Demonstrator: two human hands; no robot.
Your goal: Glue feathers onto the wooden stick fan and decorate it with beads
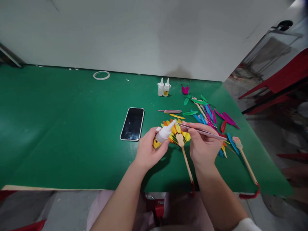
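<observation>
My left hand [150, 149] is closed around a small white glue bottle [162, 136] with a yellow label, its nozzle tilted up to the right. In my right hand [204, 146] is a pair of tweezers [207, 132], pinched between thumb and fingers. The tweezer tips meet the area just by the bottle's nozzle; whether they hold anything is too small to tell. Below both hands lies a feather fan [179, 140] with yellow and orange feathers and a wooden handle, a red tassel at its lower end. My hands hide part of its feathers.
A phone [132, 124] lies left of my hands on the green table [72, 134]. Two more glue bottles [164, 87] stand near the wall. Loose coloured feathers [209, 112] are spread at the right, beside another wooden handle [247, 163]. A white ring [101, 75] rests at the back.
</observation>
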